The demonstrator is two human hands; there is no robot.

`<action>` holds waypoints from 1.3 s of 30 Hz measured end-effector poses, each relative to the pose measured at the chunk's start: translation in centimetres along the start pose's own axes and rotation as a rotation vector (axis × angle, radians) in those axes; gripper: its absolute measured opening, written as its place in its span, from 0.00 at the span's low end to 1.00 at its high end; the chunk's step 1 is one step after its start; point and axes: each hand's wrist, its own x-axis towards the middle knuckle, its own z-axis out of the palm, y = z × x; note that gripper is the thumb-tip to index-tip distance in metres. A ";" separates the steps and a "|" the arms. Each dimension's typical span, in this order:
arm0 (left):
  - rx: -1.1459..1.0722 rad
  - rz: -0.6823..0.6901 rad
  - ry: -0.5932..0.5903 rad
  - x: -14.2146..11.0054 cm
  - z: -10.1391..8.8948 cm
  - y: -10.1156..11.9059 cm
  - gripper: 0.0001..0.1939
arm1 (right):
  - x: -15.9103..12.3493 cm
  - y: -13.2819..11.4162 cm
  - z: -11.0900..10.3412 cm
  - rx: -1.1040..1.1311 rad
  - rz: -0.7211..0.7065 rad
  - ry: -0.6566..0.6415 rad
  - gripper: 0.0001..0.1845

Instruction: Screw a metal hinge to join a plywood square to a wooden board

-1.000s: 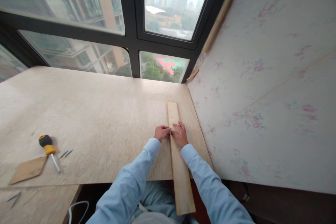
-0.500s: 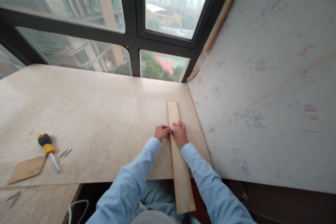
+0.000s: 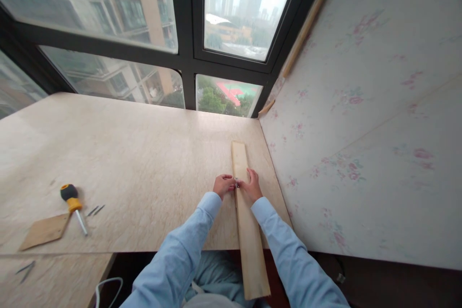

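A long pale wooden board lies lengthwise before me, its near end sticking out past the table edge over my lap. At the board's left edge is a small shiny metal piece, too small to make out its kind. My left hand pinches it from the left side, fingers closed. Over the board, my right hand has its thumb and a finger closed at the same metal piece, while other fingers rest on the wood near the right edge.
On the tabletop at left lie a black-and-yellow screwdriver, a thin wooden piece and several slim metal bits. More bits are at the lower left, near a white cable. A flowered wall stands right; windows are ahead.
My view has shifted slightly, so the whole scene sits a little lower and farther right. The right hand's fingers have moved slightly; both hands stay at the metal piece.
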 end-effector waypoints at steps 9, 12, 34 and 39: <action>0.016 0.055 -0.013 -0.4 0.6 -0.3 0.24 | 0.3 -0.8 -0.6 0.065 0.124 -0.041 0.43; 0.008 0.088 0.011 -0.6 0.9 -0.7 0.23 | 0.0 -0.8 -0.6 0.061 0.120 -0.053 0.42; 0.039 0.129 0.099 -0.6 1.2 -1.2 0.17 | 0.1 -0.9 -0.2 -0.014 0.034 -0.060 0.37; 0.025 0.118 0.103 -0.6 1.2 -1.1 0.15 | 0.0 -1.3 -0.3 0.009 0.051 -0.067 0.37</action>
